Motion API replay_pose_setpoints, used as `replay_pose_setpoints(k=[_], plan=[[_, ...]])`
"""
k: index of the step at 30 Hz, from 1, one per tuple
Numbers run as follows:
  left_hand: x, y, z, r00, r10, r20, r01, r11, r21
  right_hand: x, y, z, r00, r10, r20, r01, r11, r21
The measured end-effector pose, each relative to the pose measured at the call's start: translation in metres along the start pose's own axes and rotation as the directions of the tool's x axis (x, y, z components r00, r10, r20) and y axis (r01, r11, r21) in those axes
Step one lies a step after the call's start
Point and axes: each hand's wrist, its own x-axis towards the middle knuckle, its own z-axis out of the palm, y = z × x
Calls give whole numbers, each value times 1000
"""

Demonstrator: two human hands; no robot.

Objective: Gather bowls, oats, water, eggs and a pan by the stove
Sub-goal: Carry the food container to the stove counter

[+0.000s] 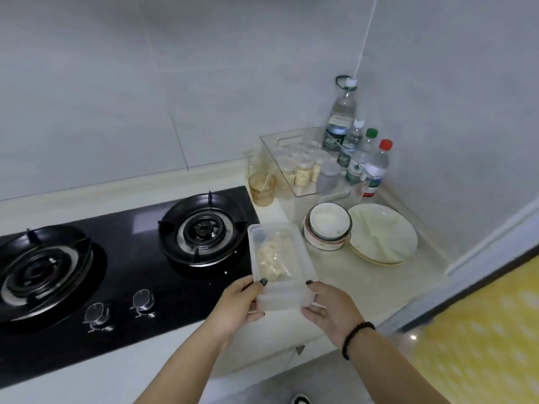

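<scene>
Head view: single camera, looking forward and down at the desk [358, 275] beside the stove [122, 258].
Oats: clear plastic container [278, 262] with a bag of pale flakes inside — judged to be the oats. It is held at the desk edge, just right of the right burner [202, 228]; whether its base touches the desk cannot be told.
Left hand [237, 304]: grip closed on the container's near left corner, thumb over the rim, fingers beneath.
Right hand [329, 309]: grip closed on the near right corner, thumb on the rim, fingers along the end wall.
Bowls: stacked bowls [328, 227] stand on the desk just right of the container, touching a pile of plates [385, 234] — judged already gathered.
Water: bottles [361, 161] stand in the corner beside a clear bin [291, 147] of small jars, near the stove; water appears available.
Eggs: none visible.
Pan: none visible; both burners are bare.
Progress: bowls and water in place, oats arriving. Judged remaining — set the container down, fetch eggs and pan.
</scene>
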Motion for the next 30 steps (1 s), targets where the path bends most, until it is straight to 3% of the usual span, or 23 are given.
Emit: replay_pose_setpoints(k=[5, 11, 25, 30], plan=[[48, 11, 28, 991, -49, -122, 45, 999, -30, 52, -36, -7, 996, 78, 42, -72, 991, -113], [76, 14, 39, 976, -94, -196, 74, 991, -108, 98, -52, -8, 991, 107, 75, -98, 989, -108], [111, 14, 30, 981, 17, -195, 46, 947, 318, 120, -52, 1, 991, 117, -62, -118, 993, -20], [112, 14, 36, 965, 108, -237, -23, 941, 337, 121, -53, 3, 992, 99, -74, -102, 994, -40]])
